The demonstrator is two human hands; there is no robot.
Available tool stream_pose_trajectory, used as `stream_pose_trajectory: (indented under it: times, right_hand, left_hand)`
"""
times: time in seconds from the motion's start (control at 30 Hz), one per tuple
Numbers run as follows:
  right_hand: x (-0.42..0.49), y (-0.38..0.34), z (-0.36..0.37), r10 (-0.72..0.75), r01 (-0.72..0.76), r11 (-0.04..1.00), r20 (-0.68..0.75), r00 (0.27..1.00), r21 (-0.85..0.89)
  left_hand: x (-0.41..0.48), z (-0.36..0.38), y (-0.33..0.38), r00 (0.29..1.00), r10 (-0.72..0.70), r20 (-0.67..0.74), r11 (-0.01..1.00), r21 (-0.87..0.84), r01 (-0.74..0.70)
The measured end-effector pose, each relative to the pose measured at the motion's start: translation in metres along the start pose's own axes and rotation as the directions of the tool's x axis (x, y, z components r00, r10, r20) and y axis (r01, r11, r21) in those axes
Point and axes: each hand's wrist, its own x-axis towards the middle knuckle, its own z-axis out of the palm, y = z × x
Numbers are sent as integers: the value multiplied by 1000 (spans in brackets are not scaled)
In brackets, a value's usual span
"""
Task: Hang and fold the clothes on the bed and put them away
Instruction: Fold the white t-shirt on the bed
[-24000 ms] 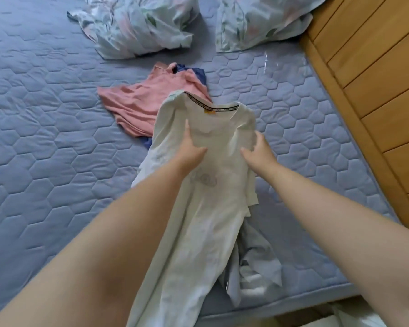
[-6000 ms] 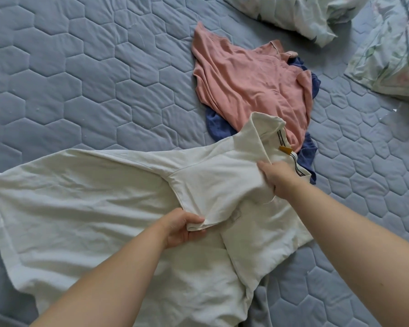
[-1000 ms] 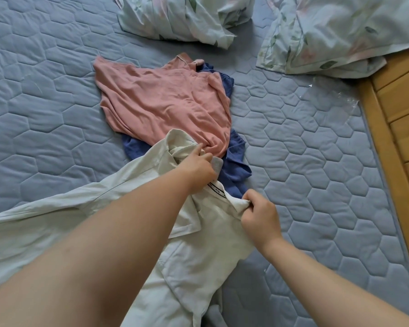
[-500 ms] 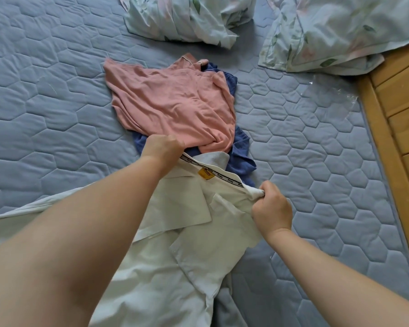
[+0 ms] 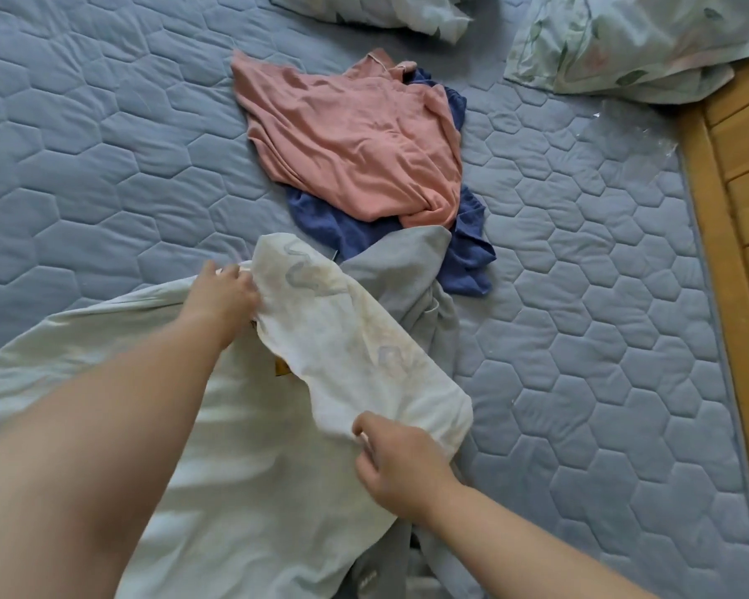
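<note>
Pink garment [image 5: 355,136] lies over a blue garment [image 5: 468,257] on the quilted bed cover [image 5: 104,144], just beyond the white shirt [image 5: 234,447]. Floral pillow [image 5: 615,41] and wooden frame [image 5: 744,166] sit at right. A grey garment [image 5: 407,261] lies partly under the shirt, its shape hidden. Shirt: cream, faint print showing through, one portion folded over. Left hand [image 5: 223,291] grips the fold's far end; right hand [image 5: 396,464] pinches its near edge.

Both arms extended, left hand [image 5: 228,291] and right hand [image 5: 401,466] gripping.
</note>
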Motion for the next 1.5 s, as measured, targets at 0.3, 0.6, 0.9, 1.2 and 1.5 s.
stream_pose_trajectory:
  times: [0.3,0.6,0.9,1.2,1.5]
  right_hand:
    - [24,51,10,351,-356,934,-280,894,35]
    - [67,112,1,656,-647,731,38,754,216]
    - [78,62,6,483,-532,818,-242,841,-217]
    - [139,-13,13,204,-252,938,-208,957,-238]
    - [213,-52,2,140,-160,984,-213,967,-83]
  left_hand:
    - [-26,13,79,755,-545,363,145,-847,512]
    - [3,35,88,548,-560,621,-417,-783,461]
    - [-23,54,52,747,-400,530,-48,-827,561]
    - [-37,59,30,805,-263,532,-590,-749,303]
    - [-13,68,20,820,-251,515,-651,-717,251]
